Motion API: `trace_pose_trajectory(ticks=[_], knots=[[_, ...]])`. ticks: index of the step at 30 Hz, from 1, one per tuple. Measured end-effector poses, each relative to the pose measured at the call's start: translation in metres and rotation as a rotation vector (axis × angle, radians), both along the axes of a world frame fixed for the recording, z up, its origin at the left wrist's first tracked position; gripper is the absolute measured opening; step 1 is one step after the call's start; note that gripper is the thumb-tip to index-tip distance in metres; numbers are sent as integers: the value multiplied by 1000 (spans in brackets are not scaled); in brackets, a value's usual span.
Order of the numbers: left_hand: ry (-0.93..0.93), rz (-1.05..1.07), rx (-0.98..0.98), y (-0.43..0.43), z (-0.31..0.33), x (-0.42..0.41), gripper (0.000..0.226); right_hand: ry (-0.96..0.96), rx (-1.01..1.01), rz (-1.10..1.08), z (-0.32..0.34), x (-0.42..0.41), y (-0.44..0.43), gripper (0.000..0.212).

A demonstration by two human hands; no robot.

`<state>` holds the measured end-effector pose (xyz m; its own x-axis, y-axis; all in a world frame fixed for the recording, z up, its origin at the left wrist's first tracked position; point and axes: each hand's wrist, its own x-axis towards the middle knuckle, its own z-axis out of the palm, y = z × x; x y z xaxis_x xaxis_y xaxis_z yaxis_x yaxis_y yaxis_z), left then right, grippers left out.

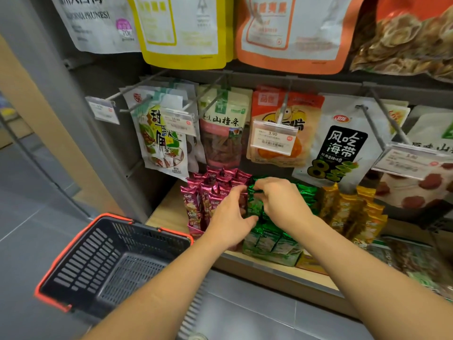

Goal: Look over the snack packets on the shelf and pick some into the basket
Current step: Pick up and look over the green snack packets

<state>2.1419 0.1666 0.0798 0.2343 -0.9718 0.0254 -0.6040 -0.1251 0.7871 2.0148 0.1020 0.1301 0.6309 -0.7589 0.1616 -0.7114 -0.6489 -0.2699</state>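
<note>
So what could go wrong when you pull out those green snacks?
1. The green packets stand packed tight, and the left hand and right hand both pinch at them, so extra ones might slide out or tip.
2. The pink packets sit right against the left hand and could get knocked over.
3. The basket is low and off to the left, so a dropped packet might miss it.

both bare forearms reach forward and converge, hands almost touching. the left hand is palm-down, fingers bent and thumb stretched rightward, its hold unclear. the right hand curls its fingers down, pinching a green packet.
</note>
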Motion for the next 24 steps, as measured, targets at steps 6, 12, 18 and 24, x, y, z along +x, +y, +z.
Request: trace_pose_trajectory(ticks=[6, 12, 18, 24], knots=[[192, -45, 18, -12, 2, 5, 49, 166, 28, 37, 2, -1, -8, 39], [-30, 8, 59, -10, -16, 5, 23, 60, 449, 66, -17, -12, -10, 41], [-563, -192, -108, -9, -13, -11, 25, -303, 233, -272, -27, -15, -37, 13], [-556, -257, 71, -5, -10, -17, 46, -36, 190, -182, -38, 4, -81, 43]])
